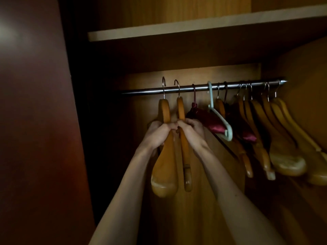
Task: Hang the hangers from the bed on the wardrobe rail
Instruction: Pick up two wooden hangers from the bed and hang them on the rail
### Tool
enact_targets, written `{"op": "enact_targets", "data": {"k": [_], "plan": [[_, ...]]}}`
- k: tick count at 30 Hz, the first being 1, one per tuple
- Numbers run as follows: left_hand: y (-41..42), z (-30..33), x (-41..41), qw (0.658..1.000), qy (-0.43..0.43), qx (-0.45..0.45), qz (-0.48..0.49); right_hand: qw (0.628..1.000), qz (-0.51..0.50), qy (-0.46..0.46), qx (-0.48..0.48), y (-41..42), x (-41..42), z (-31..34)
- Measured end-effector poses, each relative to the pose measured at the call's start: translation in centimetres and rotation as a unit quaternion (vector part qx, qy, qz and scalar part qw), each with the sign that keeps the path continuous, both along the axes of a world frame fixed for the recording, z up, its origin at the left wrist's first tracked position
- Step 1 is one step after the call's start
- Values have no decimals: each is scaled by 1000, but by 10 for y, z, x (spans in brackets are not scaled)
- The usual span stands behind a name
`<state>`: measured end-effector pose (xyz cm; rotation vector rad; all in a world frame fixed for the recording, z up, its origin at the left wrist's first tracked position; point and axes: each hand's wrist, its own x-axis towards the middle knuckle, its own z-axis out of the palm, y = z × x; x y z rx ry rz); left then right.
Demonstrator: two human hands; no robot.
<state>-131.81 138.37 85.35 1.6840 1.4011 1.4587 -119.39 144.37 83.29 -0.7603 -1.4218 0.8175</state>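
Head cam, the only view here, looking up into a pretty dim wardrobe. Both arms are stretched up toward the metal rail (203,87), which runs left to right under a pale wooden shelf (177,30).

The left hand (157,133) is wrapped tight around the neck of a broad wooden hanger (164,167), fingers curled closed on it. The right hand (191,131) grips a slimmer wooden hanger (184,152) the same way, fingers closed around its body just below the hook. The two hands are pressed right up against each other, knuckles touching.

Both hooks poke up above the rail line: the left hook (164,87) and the right hook (177,88) cross in front of the bar, tips curling over above it. Honestly can't tell whether they're actually seated on the rail or just held in front of it, the angle and the dark don't help.

Just to the right of the hands hangs a padded dark red satin hanger (207,119), then a pale mint plastic hanger (221,124) tilted toward the camera. Past those there's a second bit of red satin (248,137) and a packed row of wooden hangers (283,138) all the way to the right end of the rail, all hooked on and slanting the same direction.

The left side is taken up by a reddish-brown wardrobe door (35,121).
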Motion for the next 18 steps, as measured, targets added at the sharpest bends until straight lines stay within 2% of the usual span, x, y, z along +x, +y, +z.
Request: {"op": "enact_targets", "data": {"k": [7,18], "plan": [[32,8,8,1000,-9,-10,-28,1000,-2,-11,-7,19,11,23],[65,-2,20,997,-18,-31,-68,995,-27,-7,-96,30,27,15]]}}
